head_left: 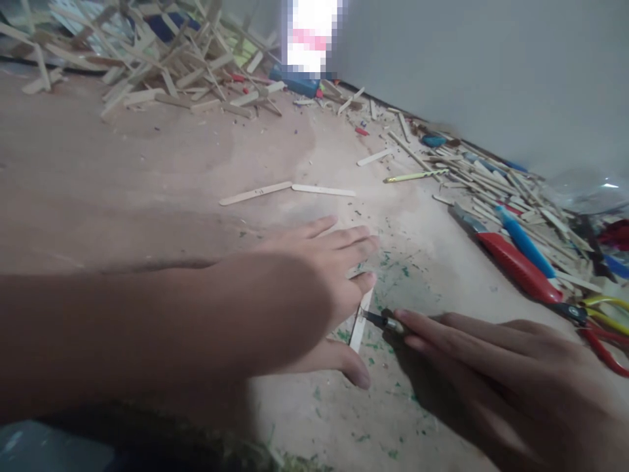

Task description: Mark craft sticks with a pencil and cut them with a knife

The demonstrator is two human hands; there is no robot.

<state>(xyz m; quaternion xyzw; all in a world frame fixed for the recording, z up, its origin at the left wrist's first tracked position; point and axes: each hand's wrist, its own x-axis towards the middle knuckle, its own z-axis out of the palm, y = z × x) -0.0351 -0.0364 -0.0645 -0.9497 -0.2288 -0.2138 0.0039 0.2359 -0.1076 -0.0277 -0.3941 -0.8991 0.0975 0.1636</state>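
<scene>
Left hand (334,275): centre of frame, forearm in from the left edge; palm down, fingers extended and loosely parted, thumb set well apart below; grip unclosed, one fingertip at the upper end of the cut piece.
Right hand (511,367): lower right; fingers closed firmly round a small knife, thumb and forefinger near its collar.
Small knife (390,324): right of centre, held, blade pointing left, its tip at the stick; handle mostly hidden by the fingers.
Stick under blade (358,336): flat, pale wood, just below and right of centre, on the table between left thumb and fingers, slanted; upper end partly covered.
Table (162,157): light brown top, stained.
Green flecks (405,271): scattered about the stick and both hands.
Two loose sticks (323,190): end to end above the left hand, the left one with dark marks.
Pencil (415,176): yellowish, patterned, upper right.
Stick heap (162,65): upper left, criss-crossed.
Stick pile (491,177): right side, lying mostly lengthwise.
Red tool (521,265): right side, grey end at upper left.
Blue tube (525,241): beside the red tool.
Handle loops (612,314): yellow and red, right edge, cut off by the frame.
</scene>
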